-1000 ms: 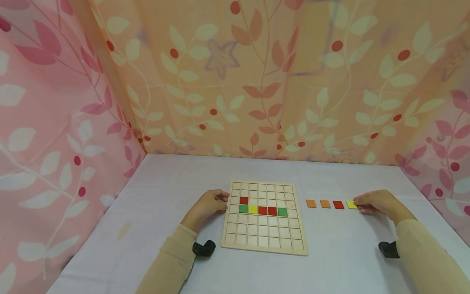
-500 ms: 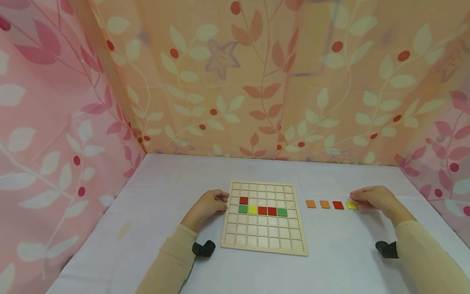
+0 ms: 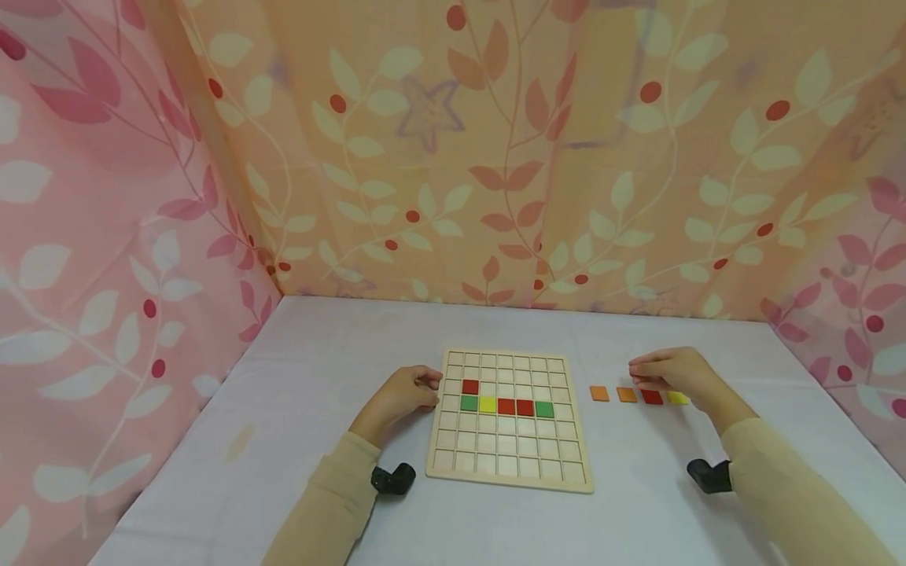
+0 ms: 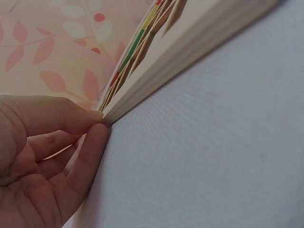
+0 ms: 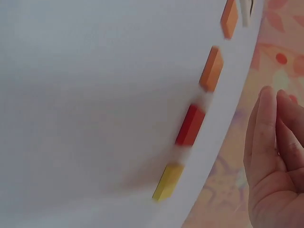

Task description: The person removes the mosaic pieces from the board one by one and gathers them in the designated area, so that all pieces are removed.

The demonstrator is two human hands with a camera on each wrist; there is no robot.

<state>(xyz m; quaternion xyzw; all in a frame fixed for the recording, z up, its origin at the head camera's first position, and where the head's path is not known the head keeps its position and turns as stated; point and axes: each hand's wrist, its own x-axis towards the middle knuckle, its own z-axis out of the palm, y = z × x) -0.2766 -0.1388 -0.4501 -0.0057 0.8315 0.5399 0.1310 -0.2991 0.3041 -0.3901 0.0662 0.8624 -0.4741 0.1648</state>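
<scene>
A square wooden grid board [image 3: 510, 464] lies on the table, with red, green and yellow square tiles set in some of its cells. At its left edge my left hand [image 3: 406, 393] pinches the rim between thumb and fingers. The left wrist view shows the thumb [image 4: 71, 116] and a finger meeting at the board's side [image 4: 156, 80]. My right hand [image 3: 675, 373] hovers over a row of tiles right of the board, fingers fairly straight, nothing held. Below it are a red tile [image 5: 191, 126] and a yellow tile [image 5: 168, 182], both partly covered in the head view.
Two orange tiles, the nearer-to-board one [image 3: 599, 393] and its neighbour [image 3: 626, 395], continue the row towards the board. A white cloth covers the table [image 3: 340, 338]. Patterned curtains [image 3: 495, 196] stand behind and at both sides. Black camera mounts [image 3: 393, 479] sit at the wrists.
My right hand has left the yellow tile at the row's end, rising and moving left over the red tile. The tiles stay in the row. My left hand has not moved.
</scene>
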